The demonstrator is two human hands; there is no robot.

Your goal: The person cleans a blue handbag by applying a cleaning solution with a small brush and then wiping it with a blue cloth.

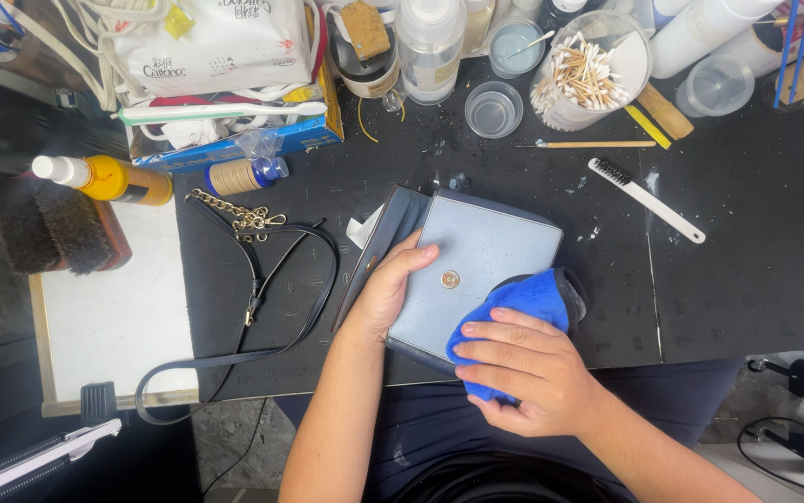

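Note:
A small pale blue leather bag [481, 251] lies open on the black mat, its flap up and a round metal snap [450, 278] showing. My left hand [385, 291] grips the bag's left edge, thumb resting on the flap near the snap. My right hand [525, 368] presses a bright blue cloth [525, 300] against the flap's lower right corner. The bag's dark strap [262, 298] with a gold chain [239, 214] trails off to the left.
A black work mat [728, 270] covers the table. A white brush [648, 199], a thin stick [597, 144], a jar of cotton swabs [583, 70], small cups and bottles stand behind. An orange bottle [108, 177], a bristle brush [53, 224] and a white board [113, 317] lie left.

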